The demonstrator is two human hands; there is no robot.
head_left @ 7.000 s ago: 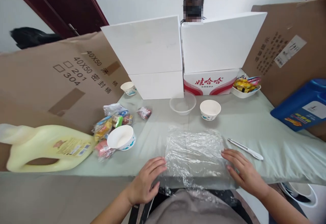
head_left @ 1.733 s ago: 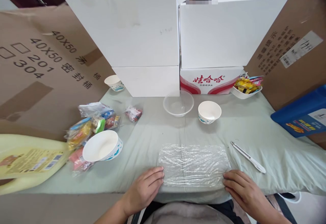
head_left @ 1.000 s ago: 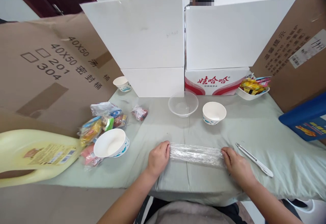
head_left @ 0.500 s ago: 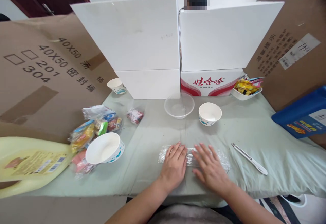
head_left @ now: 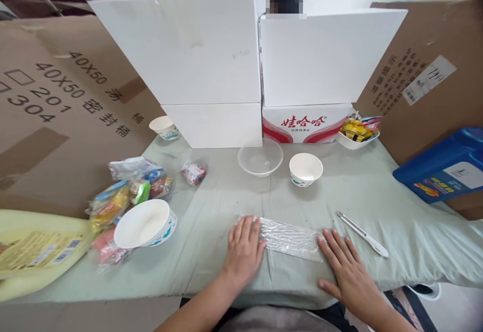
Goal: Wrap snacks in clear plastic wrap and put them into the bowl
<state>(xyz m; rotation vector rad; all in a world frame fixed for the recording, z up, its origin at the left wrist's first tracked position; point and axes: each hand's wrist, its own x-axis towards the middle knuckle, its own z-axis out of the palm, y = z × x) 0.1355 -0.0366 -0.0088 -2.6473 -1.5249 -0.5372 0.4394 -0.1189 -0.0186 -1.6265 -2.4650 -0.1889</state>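
We have a folded strip of clear plastic film (head_left: 290, 239) lying flat on the pale green cloth (head_left: 211, 196), directly before us. Taking that strip as the clock's centre, with twelve pointing away from us, our left hand (head_left: 244, 249) lies palm down over its nine o'clock end, fingers close together, gripping nothing. Our right hand (head_left: 349, 266) is at four o'clock, fingers straight and spread, thumb well out; its fingertips are at the strip's end, though we cannot tell whether they press on it. A utility knife (head_left: 364, 235) lies at three, just beyond that hand. We see a small white bowl (head_left: 306, 179) at twelve, a clear bowl (head_left: 260, 172) at eleven, and a larger white bowl (head_left: 164, 229) at nine, beside bagged snacks (head_left: 113, 206). A blue jug (head_left: 443, 168) leans at two.
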